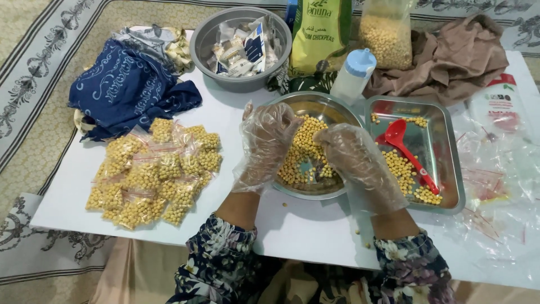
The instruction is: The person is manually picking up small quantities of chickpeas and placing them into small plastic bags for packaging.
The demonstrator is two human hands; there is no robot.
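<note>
Both my hands wear loose clear plastic gloves and hover over a round steel bowl (332, 107) of yellow chickpeas (306, 149). My left hand (264, 143) is at the bowl's left rim, fingers apart, holding nothing that I can see. My right hand (354, 160) is over the bowl's right side, fingers curled down toward the chickpeas; whether it grips any is hidden. A heap of small sealed clear bags of chickpeas (154, 171) lies on the white table to the left.
A rectangular steel tray (453, 169) on the right holds chickpeas and a red spoon (408, 152). Behind stand a steel bowl of small packets (242, 45), a green chickpea bag (320, 34), a white bottle (353, 73), blue cloth (126, 84), brown cloth (455, 59). Empty clear bags (498, 174) lie far right.
</note>
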